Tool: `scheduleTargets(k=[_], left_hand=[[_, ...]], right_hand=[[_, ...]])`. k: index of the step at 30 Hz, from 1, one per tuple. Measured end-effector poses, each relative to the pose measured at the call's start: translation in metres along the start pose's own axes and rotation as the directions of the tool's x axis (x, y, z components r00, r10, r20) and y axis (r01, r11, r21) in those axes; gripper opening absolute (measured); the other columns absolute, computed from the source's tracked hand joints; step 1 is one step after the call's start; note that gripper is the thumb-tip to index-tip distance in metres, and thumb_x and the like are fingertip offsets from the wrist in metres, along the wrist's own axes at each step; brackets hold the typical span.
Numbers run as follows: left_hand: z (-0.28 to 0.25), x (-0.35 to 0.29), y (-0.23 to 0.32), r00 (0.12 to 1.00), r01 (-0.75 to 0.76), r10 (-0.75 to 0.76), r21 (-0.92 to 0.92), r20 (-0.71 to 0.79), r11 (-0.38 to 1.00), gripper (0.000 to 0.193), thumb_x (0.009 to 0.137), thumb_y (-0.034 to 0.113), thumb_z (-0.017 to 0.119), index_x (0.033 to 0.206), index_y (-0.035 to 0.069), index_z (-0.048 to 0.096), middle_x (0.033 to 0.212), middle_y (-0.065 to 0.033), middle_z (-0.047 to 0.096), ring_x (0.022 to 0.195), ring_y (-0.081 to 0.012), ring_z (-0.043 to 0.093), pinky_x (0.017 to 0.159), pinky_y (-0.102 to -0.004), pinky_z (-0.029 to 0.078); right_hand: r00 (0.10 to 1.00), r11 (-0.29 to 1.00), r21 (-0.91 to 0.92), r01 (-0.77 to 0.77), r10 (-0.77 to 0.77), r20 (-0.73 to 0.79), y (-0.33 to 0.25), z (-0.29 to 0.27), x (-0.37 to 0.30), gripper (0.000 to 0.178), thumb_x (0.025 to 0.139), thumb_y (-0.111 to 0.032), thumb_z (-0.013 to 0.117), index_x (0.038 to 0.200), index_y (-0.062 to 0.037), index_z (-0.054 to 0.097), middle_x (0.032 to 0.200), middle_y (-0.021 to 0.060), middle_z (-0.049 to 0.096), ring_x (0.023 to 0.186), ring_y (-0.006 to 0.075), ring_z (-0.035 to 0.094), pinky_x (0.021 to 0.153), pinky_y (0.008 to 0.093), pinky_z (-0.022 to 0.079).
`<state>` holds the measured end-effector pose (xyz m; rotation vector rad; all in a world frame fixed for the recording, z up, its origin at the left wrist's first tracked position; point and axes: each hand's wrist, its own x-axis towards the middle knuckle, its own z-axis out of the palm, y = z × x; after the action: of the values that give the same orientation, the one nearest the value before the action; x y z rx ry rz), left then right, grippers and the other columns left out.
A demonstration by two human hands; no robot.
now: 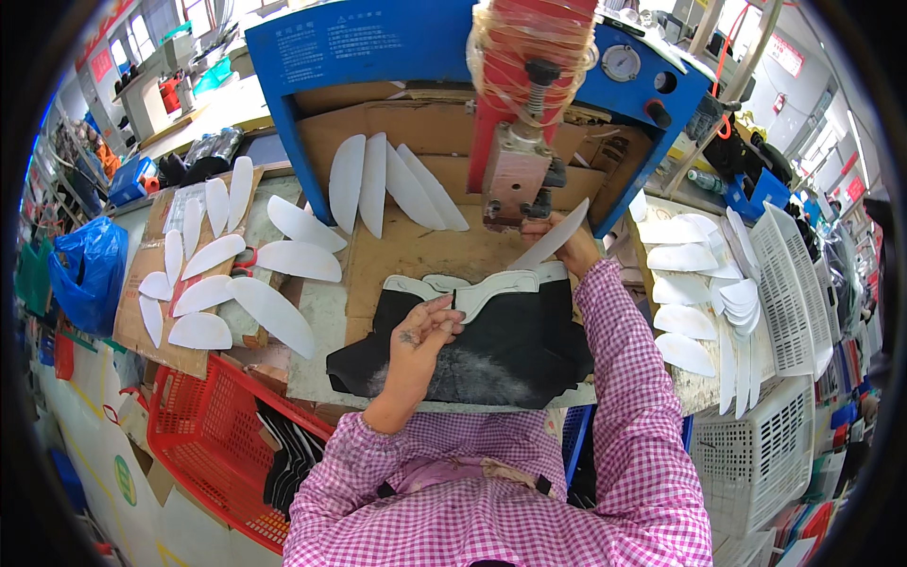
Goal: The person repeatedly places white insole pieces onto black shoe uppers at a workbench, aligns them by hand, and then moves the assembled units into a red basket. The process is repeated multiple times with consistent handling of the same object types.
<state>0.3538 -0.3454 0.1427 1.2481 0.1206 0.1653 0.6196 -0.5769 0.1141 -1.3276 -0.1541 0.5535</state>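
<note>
My right hand [572,248] is closed on one end of a white curved blade-shaped piece [553,236], close beside the press's metal head [518,175]. The piece slants down to the left, its lower end at the white edging of a black sheet-like workpiece [491,345]. That workpiece lies flat in front of me, with curved white strips [496,291] along its far edge. My left hand [420,335] rests over the workpiece, its fingers loosely stretched to the right and the fingertips by the white edging. I see nothing held in it.
A blue press frame [378,47] with a red column [529,66] stands ahead. White curved pieces lean inside it; more lie on cardboard [132,321] at left and in stacks [685,317] at right. A red basket [203,435] and white crates [756,463] flank me.
</note>
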Motion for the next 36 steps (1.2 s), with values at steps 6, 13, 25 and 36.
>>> scheduleTargets(k=[6,13,25,36], left_hand=[[-0.005,-0.003,-0.004,1.000,0.007,-0.007,-0.032,0.008,0.999,0.028,0.095,0.005,0.052,0.121,-0.005,0.054,0.099,-0.0103,0.066,0.084,-0.0135,0.061,0.077,-0.0249,0.047],[0.029,0.013,0.002,0.983,-0.177,0.154,0.309,0.099,0.935,0.036,0.091,0.007,0.055,0.126,-0.003,0.052,0.104,-0.0097,0.064,0.092,-0.0153,0.061,0.084,-0.0279,0.047],[0.130,0.111,-0.006,0.864,-0.478,0.353,0.806,0.359,0.349,0.048,0.076,0.024,0.073,0.112,0.000,0.053,0.106,-0.0189,0.059,0.100,-0.0376,0.057,0.082,-0.0444,0.048],[0.137,0.122,-0.014,0.821,-0.562,0.281,0.790,0.496,0.245,0.073,0.073,0.025,0.076,0.133,0.004,0.041,0.126,-0.0177,0.050,0.110,-0.0373,0.056,0.088,-0.0432,0.049]], right_hand=[[0.986,0.990,0.032,0.139,-0.142,0.087,0.018,-0.024,-0.002,0.009,0.087,-0.015,0.060,0.088,-0.0063,0.058,0.101,0.0142,0.064,0.095,0.0248,0.061,0.084,0.0356,0.050],[0.987,0.983,-0.098,0.158,-0.160,-0.021,0.007,0.002,-0.004,0.008,0.088,-0.013,0.056,0.090,-0.0061,0.057,0.096,0.0122,0.065,0.091,0.0215,0.060,0.083,0.0332,0.048],[0.986,0.982,0.109,0.154,-0.160,0.054,0.004,0.005,-0.003,0.012,0.084,-0.010,0.063,0.092,-0.0008,0.061,0.088,0.0088,0.065,0.081,0.0179,0.064,0.073,0.0272,0.052],[0.986,0.966,0.215,0.145,-0.159,0.050,0.027,-0.010,0.012,0.017,0.093,-0.018,0.055,0.100,-0.0041,0.061,0.094,0.0061,0.064,0.082,0.0170,0.063,0.071,0.0276,0.052]])
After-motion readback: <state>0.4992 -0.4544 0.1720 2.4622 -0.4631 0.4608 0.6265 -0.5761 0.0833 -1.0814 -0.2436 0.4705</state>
